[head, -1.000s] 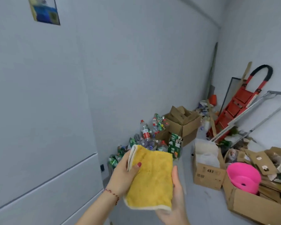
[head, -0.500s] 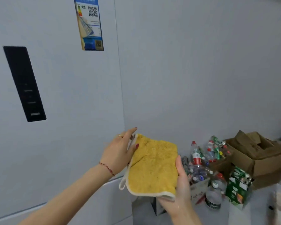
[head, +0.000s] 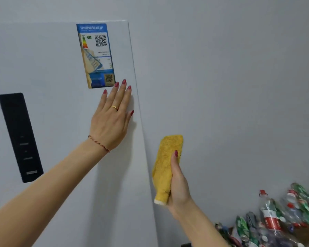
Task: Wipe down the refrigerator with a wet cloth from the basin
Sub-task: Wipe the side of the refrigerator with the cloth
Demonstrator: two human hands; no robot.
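Left hand (head: pixel 111 120): fingers straight and slightly spread, palm flat against the fridge (head: pixel 52 107) door near its right edge; fingertips lay just below the label (head: pixel 96 55), the middle ones at its lower right corner. A ring sat on one finger, a red cord on the wrist.

Right hand (head: pixel 177 188): fingers curled round the cloth (head: pixel 165 163), gripping its lower half; thumb lay up along the cloth's right face, the other fingers hidden behind it. The cloth was yellow, folded into a long upright strip, its upper end standing free above the thumb tip, its pale-edged lower end showing below the heel of the hand. It hung in front of the wall (head: pixel 230 86), just right of the fridge's edge and apart from the door; lower than the left hand and well clear of it.

Fridge: pale door, filling the left of the view. Label: blue and white, with two QR codes, near the upper right corner of the door. Panel (head: pixel 20 138): black, narrow, upright, on the door well left of the left hand.

Bottles (head: pixel 278 220): plastic, heaped at the foot of the wall, lower right.
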